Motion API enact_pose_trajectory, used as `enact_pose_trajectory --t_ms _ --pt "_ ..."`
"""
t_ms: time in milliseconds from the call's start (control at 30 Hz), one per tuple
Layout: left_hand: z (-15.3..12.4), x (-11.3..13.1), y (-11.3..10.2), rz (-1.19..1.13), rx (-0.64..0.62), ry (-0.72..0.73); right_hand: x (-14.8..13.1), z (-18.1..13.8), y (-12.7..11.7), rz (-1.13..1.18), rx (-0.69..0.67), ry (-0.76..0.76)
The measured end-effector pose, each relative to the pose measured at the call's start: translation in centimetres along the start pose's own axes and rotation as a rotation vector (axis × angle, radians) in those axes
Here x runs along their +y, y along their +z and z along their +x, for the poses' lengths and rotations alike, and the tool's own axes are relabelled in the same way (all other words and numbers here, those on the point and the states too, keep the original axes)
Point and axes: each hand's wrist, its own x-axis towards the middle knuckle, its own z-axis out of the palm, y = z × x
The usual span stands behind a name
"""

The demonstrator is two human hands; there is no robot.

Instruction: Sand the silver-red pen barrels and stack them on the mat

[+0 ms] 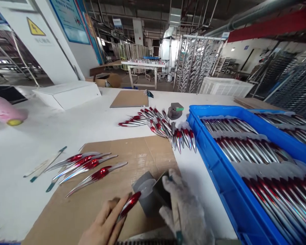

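My left hand (104, 221), bare, pinches a red and silver fishing lure (130, 205) with a clear plastic lip. That lip lies over a grey block (145, 177) on the cardboard sheet (153, 149). My right hand (187, 207), in a pale glove, grips a dark grey block (162, 190) close beside the lip; whether they touch I cannot tell. A thin tool with a teal end (178, 235) is tucked along the gloved fingers. Left of my hands, several similar lures (91, 164) lie in a row on the cardboard.
At right stands a blue crate (209, 173) holding rows of lures. A loose pile of lures (159, 124) and some grey blocks (175, 110) lie ahead. Thin tools (48, 163), a white box (68, 93), a pink object (5, 110) and a brown board (130, 98) are further left.
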Motion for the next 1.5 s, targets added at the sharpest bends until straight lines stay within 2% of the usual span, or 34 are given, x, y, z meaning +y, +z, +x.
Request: enact_pose_trajectory --t_ms 100,200,300,367,500,633,767,900,1033,1133,1167,1267,1400,1500 --pt "-1.0 -1.2 0.7 0.045 -0.032 -0.011 -1.6 0.0 0.4 0.003 -0.051 0.025" --pt "-1.9 -2.0 1.3 0.037 -0.031 -0.037 -2.7 0.6 0.7 0.001 -0.159 0.070" --pt "-2.4 -1.9 1.6 0.005 -0.037 -0.077 -3.1 1.0 0.7 0.018 -0.238 -0.063" --pt "-2.4 -1.6 1.7 -0.011 -0.044 -0.101 -3.1 1.1 0.5 0.004 -0.208 -0.091" --pt "-2.4 -0.9 1.8 -0.034 -0.015 -0.119 -3.2 0.9 0.4 -0.057 -0.178 0.023" --pt "-2.3 -0.7 1.7 -0.060 -0.016 -0.128 -3.4 0.6 0.6 -0.055 -0.186 -0.133" --pt "-2.4 -1.0 1.6 -0.060 -0.012 -0.125 -3.2 0.1 1.2 -0.103 -0.126 0.014" --pt "-2.5 -1.0 1.6 -0.080 -0.016 -0.119 -3.4 -0.4 1.4 -0.081 -0.119 -0.155" --pt "-2.6 -0.7 2.0 -0.118 -0.003 -0.178 -3.5 -0.2 0.5 -0.111 -0.096 -0.032" --pt "-2.5 -0.6 2.1 -0.127 0.031 -0.180 -3.6 0.0 0.2 -0.041 -0.129 -0.158" --pt "-2.5 -0.7 2.0 -0.122 0.019 -0.159 -3.5 0.1 0.2 -0.039 -0.127 -0.154" --pt "-2.5 -1.0 1.8 -0.101 -0.040 -0.107 -3.4 0.1 0.3 -0.078 -0.111 -0.019" --pt "-2.5 -1.2 1.9 -0.093 -0.021 -0.118 -3.6 0.0 0.5 -0.049 -0.122 -0.122" --pt "-2.6 -1.1 2.1 -0.084 -0.020 -0.114 -3.6 -0.3 1.0 -0.136 -0.045 -0.002"
